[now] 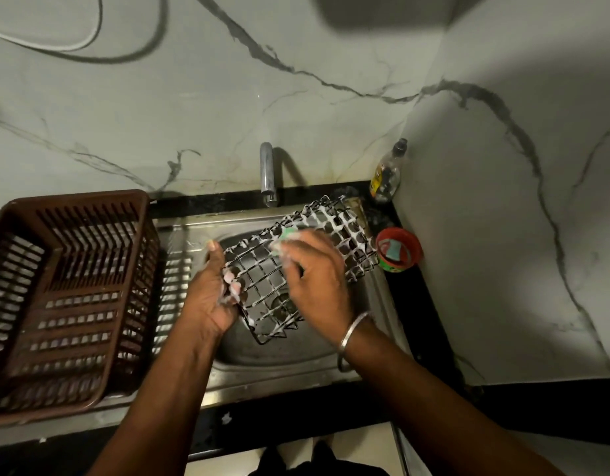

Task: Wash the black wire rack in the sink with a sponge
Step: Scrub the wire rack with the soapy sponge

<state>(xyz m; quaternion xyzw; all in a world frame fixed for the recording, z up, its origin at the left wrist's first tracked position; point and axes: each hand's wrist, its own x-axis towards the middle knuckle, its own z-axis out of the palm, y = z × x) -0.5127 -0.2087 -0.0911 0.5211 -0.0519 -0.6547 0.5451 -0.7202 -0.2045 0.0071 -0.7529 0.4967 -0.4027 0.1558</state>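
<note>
Marble-look wall (331, 115) behind, corner turning in on the right. Brown dish basket (70, 297) parked on the drainboard, just left of the sink (296, 365). Steel bowl, tap (267, 173) at the back edge w/ no water visible running.

Black wire rack (262, 280) held tilted over the bowl, long axis running diag. from near-left to far-right, far end up near the back-right corner of the sink, near end low over the drain. Foam thick on the far wires, thinner on the near ones.

Left hand (211, 290) gripping the rack's near-left edge, soapy fingers curled through the grid, thumb up. Right hand (317, 269) pressing a green sponge (290, 235) onto the rack's mid-section, fingers wrapped over it; bangle (351, 333) on that wrist.

Red tub (398, 249) w/ something blue-green inside, on the counter just right of the sink, touching or nearly touching the rack's far corner. Bottle (387, 173) in the back corner.

Key relation: unscrubbed-looking near end lies toward the body from the sponge, along the rack's length; right hand nearer it for the stroke, left prob. only steadying. Likely mid-scrub, rinse not yet done.
</note>
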